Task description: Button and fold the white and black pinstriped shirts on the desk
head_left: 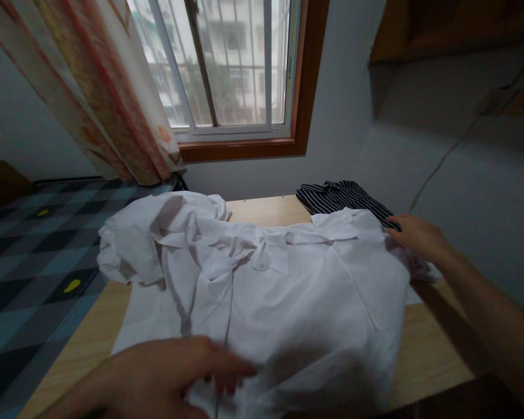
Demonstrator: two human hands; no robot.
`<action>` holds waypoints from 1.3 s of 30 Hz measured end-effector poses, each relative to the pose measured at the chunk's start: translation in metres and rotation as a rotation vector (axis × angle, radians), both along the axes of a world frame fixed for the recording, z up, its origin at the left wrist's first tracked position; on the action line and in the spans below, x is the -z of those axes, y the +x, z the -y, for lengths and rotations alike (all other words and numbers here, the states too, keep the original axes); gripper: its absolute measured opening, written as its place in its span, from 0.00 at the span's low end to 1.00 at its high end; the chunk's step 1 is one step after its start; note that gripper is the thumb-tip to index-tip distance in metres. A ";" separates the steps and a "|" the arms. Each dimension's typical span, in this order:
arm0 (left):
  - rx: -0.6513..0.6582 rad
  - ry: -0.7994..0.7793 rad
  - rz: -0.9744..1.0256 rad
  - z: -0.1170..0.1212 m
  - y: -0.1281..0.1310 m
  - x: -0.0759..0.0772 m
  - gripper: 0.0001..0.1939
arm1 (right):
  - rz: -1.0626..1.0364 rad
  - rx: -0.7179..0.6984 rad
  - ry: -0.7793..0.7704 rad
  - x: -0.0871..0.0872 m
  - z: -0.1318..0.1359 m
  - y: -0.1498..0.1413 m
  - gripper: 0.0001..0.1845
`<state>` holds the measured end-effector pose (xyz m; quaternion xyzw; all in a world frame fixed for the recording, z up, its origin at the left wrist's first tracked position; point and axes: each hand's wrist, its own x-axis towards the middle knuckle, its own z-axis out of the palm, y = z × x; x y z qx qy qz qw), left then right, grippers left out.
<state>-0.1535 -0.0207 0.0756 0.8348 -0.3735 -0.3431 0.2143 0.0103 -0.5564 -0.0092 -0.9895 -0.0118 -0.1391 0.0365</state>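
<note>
A wrinkled white shirt (305, 302) is spread over the wooden table, its collar and buttoned tab towards the far side. One part of it bunches up at the far left. Over the near part of the shirt, my left hand (174, 366) has its index finger stretched out and the other fingers loosely bent, somewhat blurred, with nothing seen in it. My right hand (419, 235) is at the shirt's right shoulder edge, fingertips closed on the white fabric. Just beyond it lies a folded black garment with white stripes (344, 195).
The light wooden table (266, 210) stands against the wall below a barred window (236, 64). To the left is a bed with a checked cover (17, 279), and a patterned curtain (100, 75) hangs above it. A cable (441, 160) runs down the right wall, under a wooden shelf (454, 35).
</note>
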 end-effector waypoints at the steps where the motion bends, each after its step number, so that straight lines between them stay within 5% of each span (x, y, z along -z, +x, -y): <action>1: -0.053 -0.003 0.079 0.000 0.014 -0.001 0.28 | 0.049 -0.065 -0.008 0.003 -0.012 0.001 0.23; 5: -0.218 0.054 0.673 0.005 0.094 0.019 0.29 | 0.001 -0.342 -0.012 0.016 -0.066 0.010 0.37; 9: -0.317 0.215 1.009 0.012 0.164 0.056 0.27 | 0.004 -0.329 0.018 0.029 -0.101 0.017 0.19; 13: -0.380 0.234 0.837 0.008 0.183 0.070 0.17 | -0.118 -0.330 0.238 0.018 -0.097 0.011 0.13; 18: -0.472 -0.050 0.157 -0.008 0.166 0.046 0.19 | -0.439 -0.293 0.928 -0.022 -0.063 0.005 0.17; 20: -0.647 -0.188 0.069 -0.014 0.174 0.032 0.20 | -0.291 -0.163 1.170 -0.039 -0.060 0.022 0.15; 23: -0.983 -0.416 0.362 -0.017 0.212 0.015 0.20 | 0.141 -0.021 1.327 -0.058 -0.078 0.068 0.08; 27: -1.238 -0.367 1.032 -0.009 0.262 0.006 0.20 | 0.325 -0.145 0.977 -0.062 -0.117 0.121 0.23; 30: -1.110 -0.208 1.131 -0.001 0.254 0.012 0.24 | 0.289 -0.266 0.617 -0.038 -0.141 0.115 0.37; 34: -0.704 0.076 1.107 0.000 0.188 0.027 0.22 | 0.062 -0.427 0.437 0.010 -0.164 0.042 0.32; 39: -0.528 0.275 0.971 -0.008 0.102 0.052 0.22 | -0.107 -0.669 0.197 0.036 -0.186 -0.067 0.30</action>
